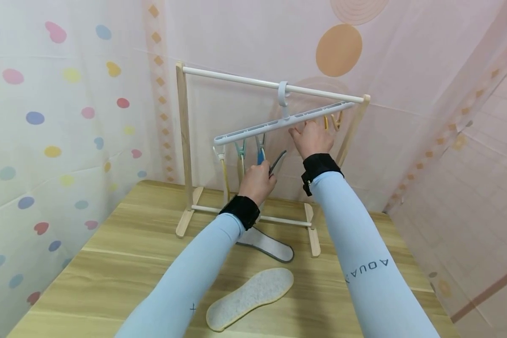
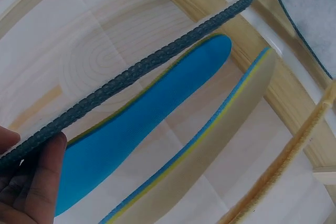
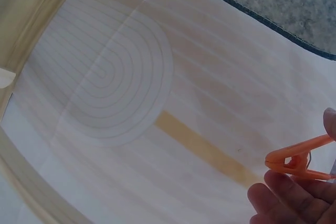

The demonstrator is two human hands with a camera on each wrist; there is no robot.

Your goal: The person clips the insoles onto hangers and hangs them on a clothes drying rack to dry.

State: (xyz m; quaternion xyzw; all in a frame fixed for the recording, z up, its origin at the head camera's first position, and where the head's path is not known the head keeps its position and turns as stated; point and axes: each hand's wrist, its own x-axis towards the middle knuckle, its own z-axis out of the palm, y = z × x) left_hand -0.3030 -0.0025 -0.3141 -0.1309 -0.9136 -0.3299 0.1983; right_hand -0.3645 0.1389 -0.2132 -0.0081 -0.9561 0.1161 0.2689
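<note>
My left hand (image 1: 257, 182) pinches a dark-edged grey insole (image 1: 277, 162) below the middle of a pale blue hanger (image 1: 262, 127). In the left wrist view, thumb and fingers grip the insole's edge (image 2: 131, 74). My right hand (image 1: 314, 138) is raised just under the hanger's right half. There, in the right wrist view, it pinches an orange clothespin (image 3: 296, 161) between thumb and fingers. The grey insole's felt face (image 3: 283, 3) shows apart from the clothespin. Beside it hang a blue insole (image 2: 152, 119), a beige-faced insole (image 2: 210, 140) and a yellow-edged one (image 2: 283, 156).
The hanger hooks over the white bar (image 1: 236, 79) of a wooden rack and tilts, left end lower. Yellow clothespins (image 1: 326, 123) hang at its right end. On the wooden table (image 1: 110, 263) lie a dark-edged insole (image 1: 270, 245) and a yellow-edged insole (image 1: 251, 296).
</note>
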